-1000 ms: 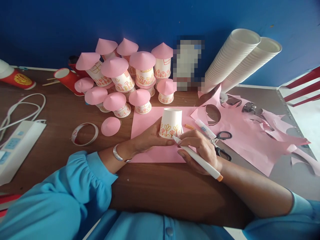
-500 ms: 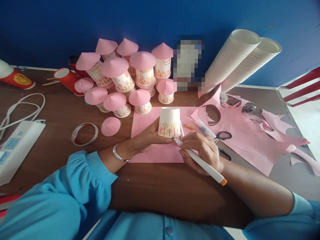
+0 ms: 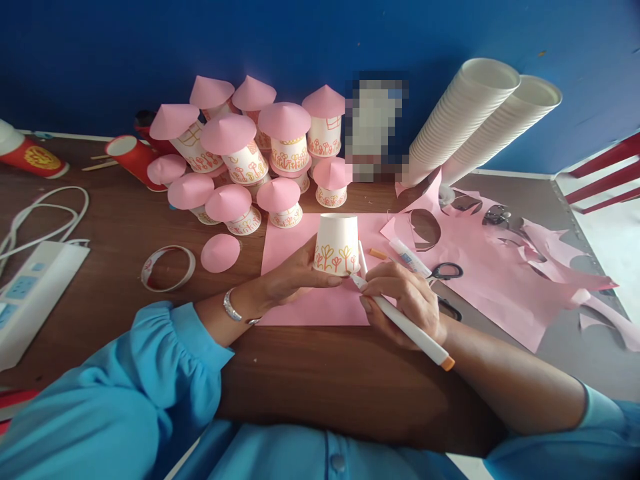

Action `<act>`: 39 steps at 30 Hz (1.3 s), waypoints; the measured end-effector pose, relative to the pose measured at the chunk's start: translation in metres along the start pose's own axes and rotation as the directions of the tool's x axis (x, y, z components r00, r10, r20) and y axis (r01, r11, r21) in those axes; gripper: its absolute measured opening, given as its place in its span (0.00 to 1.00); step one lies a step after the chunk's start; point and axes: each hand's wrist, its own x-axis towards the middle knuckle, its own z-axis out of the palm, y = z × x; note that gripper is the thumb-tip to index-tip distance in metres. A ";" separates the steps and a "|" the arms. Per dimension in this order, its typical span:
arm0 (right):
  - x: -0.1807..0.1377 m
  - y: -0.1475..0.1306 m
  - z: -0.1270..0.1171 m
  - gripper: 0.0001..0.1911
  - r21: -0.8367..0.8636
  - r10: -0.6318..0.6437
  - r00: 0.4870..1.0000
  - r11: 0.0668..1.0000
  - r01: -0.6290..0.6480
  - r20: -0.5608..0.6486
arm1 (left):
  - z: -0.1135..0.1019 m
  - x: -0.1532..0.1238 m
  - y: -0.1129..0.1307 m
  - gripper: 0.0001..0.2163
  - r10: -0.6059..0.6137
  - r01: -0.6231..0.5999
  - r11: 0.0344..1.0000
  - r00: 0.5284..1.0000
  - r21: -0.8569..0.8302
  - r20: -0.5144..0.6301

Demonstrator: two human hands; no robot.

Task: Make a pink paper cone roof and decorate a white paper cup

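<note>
An upturned white paper cup [image 3: 337,241] with drawn orange and pink flowers stands on a pink paper sheet [image 3: 290,250]. My left hand [image 3: 295,273] is wrapped round its left side and rim, holding it. My right hand [image 3: 407,300] grips a white marker with an orange end [image 3: 405,323]; the tip touches the cup's lower right edge. A bracelet sits on my left wrist.
Several decorated cups with pink cone lids [image 3: 250,157] cluster behind. Two leaning stacks of white cups [image 3: 475,113] stand at the back right. Scissors [image 3: 443,273], a glue stick [image 3: 410,257] and cut pink paper [image 3: 520,267] lie right. A tape roll [image 3: 167,268], loose pink cone [image 3: 220,252] and power strip [image 3: 30,293] lie left.
The cup has been turned a little in my left hand, showing more flowers. The marker tip has shifted slightly right along the cup's lower edge.
</note>
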 end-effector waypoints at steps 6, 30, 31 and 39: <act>-0.001 -0.001 0.001 0.13 -0.004 0.012 1.000 1.000 -0.012 -0.007 | 0.002 0.001 0.003 0.19 0.006 -0.006 1.000 1.000 0.005 -0.008; -0.003 -0.002 0.003 0.10 -0.058 0.009 0.997 0.998 -0.005 0.081 | 0.004 0.001 -0.001 0.28 -0.035 0.032 0.999 0.994 -0.034 -0.100; -0.003 -0.002 0.003 0.11 -0.058 0.008 0.997 0.998 -0.003 0.083 | 0.004 0.001 -0.001 0.28 -0.035 0.032 0.999 0.994 -0.035 -0.103; -0.003 -0.001 0.004 0.10 -0.073 0.001 0.998 0.997 0.003 0.057 | 0.006 0.000 0.002 0.29 -0.062 0.060 0.998 0.991 -0.018 -0.117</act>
